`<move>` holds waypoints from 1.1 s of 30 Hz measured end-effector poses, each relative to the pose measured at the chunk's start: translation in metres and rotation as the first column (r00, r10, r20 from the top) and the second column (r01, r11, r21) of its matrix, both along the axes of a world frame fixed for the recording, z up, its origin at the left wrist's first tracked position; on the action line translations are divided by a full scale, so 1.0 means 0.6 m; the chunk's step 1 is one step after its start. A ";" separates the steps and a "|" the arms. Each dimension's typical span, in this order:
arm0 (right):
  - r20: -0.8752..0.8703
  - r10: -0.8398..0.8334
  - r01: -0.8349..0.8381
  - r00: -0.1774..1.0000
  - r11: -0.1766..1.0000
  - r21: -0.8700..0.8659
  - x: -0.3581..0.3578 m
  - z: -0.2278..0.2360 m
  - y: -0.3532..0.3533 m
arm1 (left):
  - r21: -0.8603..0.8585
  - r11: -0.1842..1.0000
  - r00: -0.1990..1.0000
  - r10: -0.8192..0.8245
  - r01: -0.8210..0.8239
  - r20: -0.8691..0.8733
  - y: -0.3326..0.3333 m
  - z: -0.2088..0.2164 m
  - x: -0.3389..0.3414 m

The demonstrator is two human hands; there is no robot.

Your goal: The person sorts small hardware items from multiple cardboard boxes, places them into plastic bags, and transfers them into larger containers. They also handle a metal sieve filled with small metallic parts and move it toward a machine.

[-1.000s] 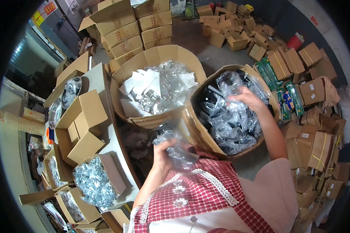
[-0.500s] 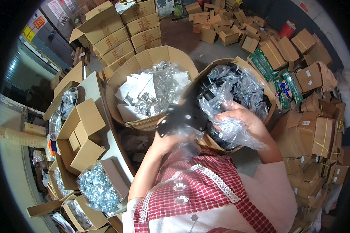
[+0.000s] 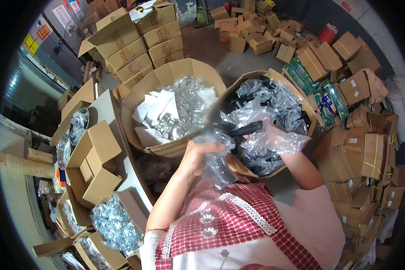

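Note:
My left hand (image 3: 195, 156) is closed around a crumpled clear plastic bag (image 3: 219, 168) that hangs below its fingers. Between my hands is a black part with a round shaft (image 3: 247, 129); its left end blurs into the plastic at my left hand. My right hand (image 3: 270, 137) is closed at the shaft's right end, with another clear plastic bag (image 3: 292, 141) draped over its fingers and wrist. Beneath it stands a big carton (image 3: 311, 112) of black parts in clear bags. Farther left, a round-sided carton (image 3: 159, 74) holds bagged shiny metal pieces and white paper.
At left, a table (image 3: 104, 105) bears an open empty carton (image 3: 107, 139). Nearer me is a box of clear-bagged parts (image 3: 114, 218). Stacked cartons (image 3: 132, 56) rise at the back. Flattened and loose cardboard boxes (image 3: 364, 153) pile up along the right and far side.
The black part has turned: its wide, spotted face no longer shows, and its shaft now points to my right hand. Plastic now covers more of my right hand.

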State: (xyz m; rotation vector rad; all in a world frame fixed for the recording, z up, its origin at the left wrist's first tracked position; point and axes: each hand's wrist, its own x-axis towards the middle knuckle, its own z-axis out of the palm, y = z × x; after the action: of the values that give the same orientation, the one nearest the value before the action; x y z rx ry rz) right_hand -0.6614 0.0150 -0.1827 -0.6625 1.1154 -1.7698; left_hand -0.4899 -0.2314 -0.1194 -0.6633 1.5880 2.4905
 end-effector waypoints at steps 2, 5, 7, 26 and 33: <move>0.508 0.113 -0.014 0.854 0.981 -0.194 -0.024 -0.014 -0.012 | 0.088 0.996 1.000 0.020 -0.019 -0.008 -0.005 -0.011 -0.003; -0.675 -0.198 0.554 0.711 0.748 0.365 -0.053 -0.018 -0.016 | 0.205 0.978 0.999 0.038 -0.037 0.001 -0.010 -0.021 0.000; -0.634 -0.305 0.649 0.711 0.631 0.424 -0.061 0.001 -0.006 | 0.211 0.975 0.998 0.061 -0.066 0.032 -0.011 -0.021 0.001; -0.624 -0.624 0.828 0.471 0.557 0.067 -0.057 0.117 -0.013 | 0.096 0.995 0.999 0.005 -0.008 0.034 -0.017 -0.016 0.000; -0.736 -0.515 0.649 0.439 0.748 -0.137 -0.009 0.113 -0.006 | 0.330 0.939 0.996 0.081 -0.092 0.048 -0.035 -0.040 0.017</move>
State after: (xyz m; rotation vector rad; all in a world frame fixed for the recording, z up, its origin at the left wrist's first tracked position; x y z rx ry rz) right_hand -0.6667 0.0115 -0.1146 -1.0242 2.2870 -1.9670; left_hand -0.4798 -0.2525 -0.1432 -0.7324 1.1062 2.7015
